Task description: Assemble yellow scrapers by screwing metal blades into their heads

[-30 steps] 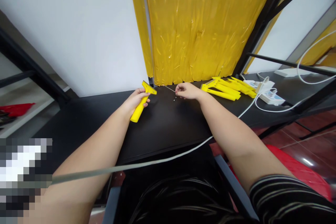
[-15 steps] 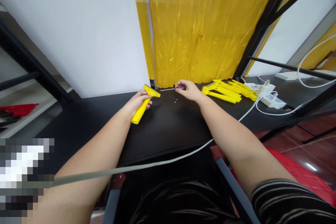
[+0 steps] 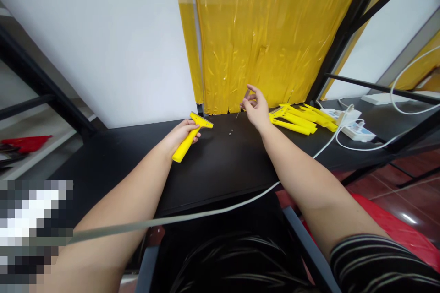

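My left hand [image 3: 182, 136] is closed round a yellow scraper [image 3: 184, 145], its wide head pointing up and away and its thick handle slanting toward me. To the right, my right hand [image 3: 257, 106] is raised over the far side of the table and pinches a thin screwdriver [image 3: 238, 112], whose shaft points down and slightly left. My fingers partly cover its handle. On the black table between the hands lie a few tiny pale pieces, perhaps screws [image 3: 231, 132]; they are too small to be sure. Several more yellow scrapers [image 3: 297, 121] lie in a pile beyond my right wrist.
A white power strip [image 3: 357, 132] with cables sits right of the pile. One white cable [image 3: 220, 211] crosses low in front of me, over the table's near edge. Yellow plastic sheeting [image 3: 268, 41] and a white panel [image 3: 113, 46] stand behind the black table [image 3: 213, 169].
My right hand has lifted and moved slightly right, tipping the screwdriver from nearly level, pointing at the scraper, to pointing down. My left hand with the scraper has hardly moved.
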Tool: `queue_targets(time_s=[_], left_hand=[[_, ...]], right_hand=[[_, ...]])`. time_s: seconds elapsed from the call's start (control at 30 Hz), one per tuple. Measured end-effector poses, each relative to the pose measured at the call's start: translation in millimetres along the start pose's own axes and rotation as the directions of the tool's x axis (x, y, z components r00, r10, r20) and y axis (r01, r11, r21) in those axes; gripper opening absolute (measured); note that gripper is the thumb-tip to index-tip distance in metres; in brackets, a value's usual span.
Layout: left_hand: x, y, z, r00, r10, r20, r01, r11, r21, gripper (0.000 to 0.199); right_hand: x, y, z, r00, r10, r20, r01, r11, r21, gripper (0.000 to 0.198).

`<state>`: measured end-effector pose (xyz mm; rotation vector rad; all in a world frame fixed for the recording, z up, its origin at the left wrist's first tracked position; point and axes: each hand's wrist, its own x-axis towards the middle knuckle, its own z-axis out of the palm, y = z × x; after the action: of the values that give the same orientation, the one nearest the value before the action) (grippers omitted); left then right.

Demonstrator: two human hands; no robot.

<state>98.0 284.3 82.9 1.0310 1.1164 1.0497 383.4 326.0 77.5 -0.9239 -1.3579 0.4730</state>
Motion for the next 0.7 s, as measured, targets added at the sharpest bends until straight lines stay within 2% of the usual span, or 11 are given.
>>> queue_targets(time_s=[0.1,0.2,0.43,0.7], left_hand=[[0,0,1,1.0,0.008,0.004,-0.008,1.0,0.02,0.028],[1,-1,1,1.0,0.031,0.003,-0.031,0.999,0.029,0.026],[4,-4,-1,0.999,0.039,0.021,-0.04,0.999,0.022,0.026],[4,-3,-1,0.999,0.025,0.022,-0.025,1.0,0.018,0.025]], right_hand=[[-8,-4,8,0.984,-0.154,0.091,0.156,0.988,-0.016,0.05],[-17,-9,16,0.961,-0.215,0.173,0.215,0.976,0.016,0.04],[-24,-11,23,0.948,-0.152,0.279,0.142,0.988,0.053,0.038],[-26,-10,24,0.942,-0.135,0.307,0.125,0.991,0.053,0.038]])
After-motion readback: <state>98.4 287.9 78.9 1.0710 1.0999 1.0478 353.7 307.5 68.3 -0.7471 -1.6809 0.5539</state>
